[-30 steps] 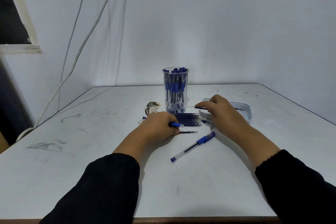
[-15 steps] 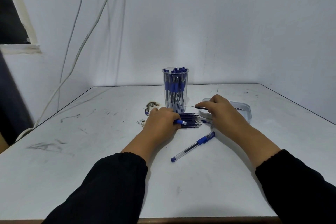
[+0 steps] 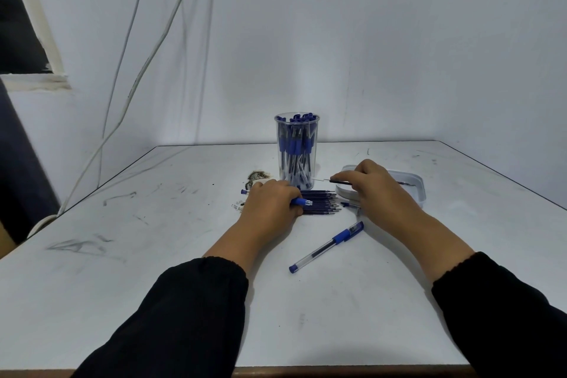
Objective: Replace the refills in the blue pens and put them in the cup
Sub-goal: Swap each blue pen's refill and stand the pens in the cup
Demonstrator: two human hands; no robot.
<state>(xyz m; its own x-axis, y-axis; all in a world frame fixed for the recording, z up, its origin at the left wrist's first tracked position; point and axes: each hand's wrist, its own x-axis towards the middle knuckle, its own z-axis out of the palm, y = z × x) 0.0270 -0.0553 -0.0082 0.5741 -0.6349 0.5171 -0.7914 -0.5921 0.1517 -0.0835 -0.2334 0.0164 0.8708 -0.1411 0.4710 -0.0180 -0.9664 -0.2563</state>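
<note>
Hands work near the cup (image 3: 297, 150), far from the tabletop (image 3: 153, 301) edges.
The left hand (image 3: 271, 205) has its grip around a blue pen part (image 3: 302, 201); the right hand (image 3: 376, 186) pinches a thin refill (image 3: 339, 181).

1. The cup (image 3: 297, 150) stands upright on the table (image 3: 153, 301), toward its far middle, with pens (image 3: 296, 144) standing in it.
2. A row of refills (image 3: 320, 202) lies on the table just before the cup.
3. The left hand (image 3: 271, 205) rests on the left end of the refills, a pen barrel (image 3: 302, 201) in its grip.
4. A tray (image 3: 411, 186) sits right of the cup; the right hand (image 3: 374, 187) is over its near left edge, pinching a refill (image 3: 343, 182).
5. One pen (image 3: 326, 246) lies slantwise nearer the person, between the two forearms.
</note>
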